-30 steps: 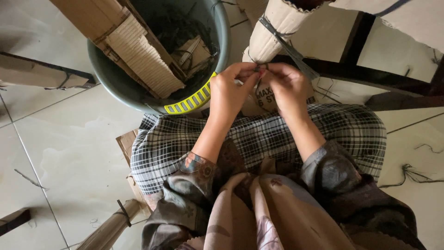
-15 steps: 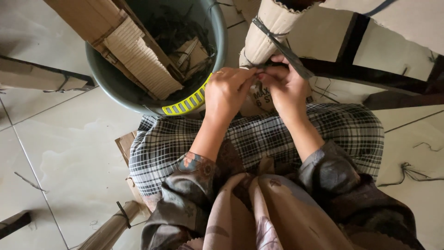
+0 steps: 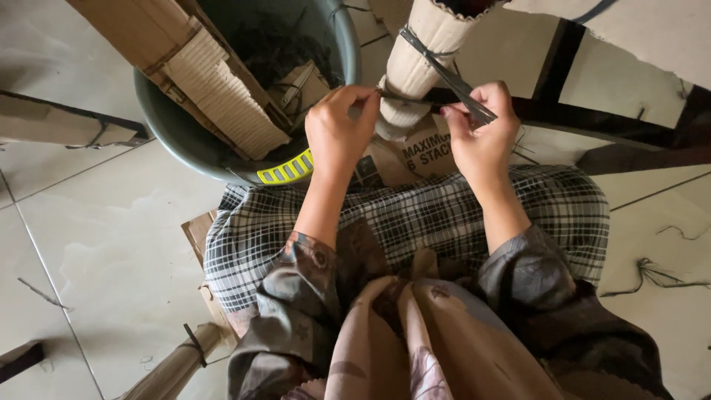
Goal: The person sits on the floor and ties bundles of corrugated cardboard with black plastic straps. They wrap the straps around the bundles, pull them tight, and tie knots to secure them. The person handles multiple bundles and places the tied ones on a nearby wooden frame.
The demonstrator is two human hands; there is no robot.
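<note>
Corrugated cardboard everywhere: a rolled cardboard tube [image 3: 426, 55] stands just beyond the checked lap, bound by a dark plastic strap [image 3: 444, 70]. The left hand [image 3: 337, 137] pinches the strap's end at the tube's side, fingers closed tight; the right hand [image 3: 481, 137] grips the strap's other flat tail. Left of them, a grey-green bucket [image 3: 167, 122] holds folded cardboard pieces [image 3: 200, 81] and tangled dark strap offcuts [image 3: 278, 48].

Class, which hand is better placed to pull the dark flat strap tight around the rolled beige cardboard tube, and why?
Probably the right hand: its grip pinches the free end of the dark flat strap, while the left hand steadies the rolled beige cardboard tube.
</note>
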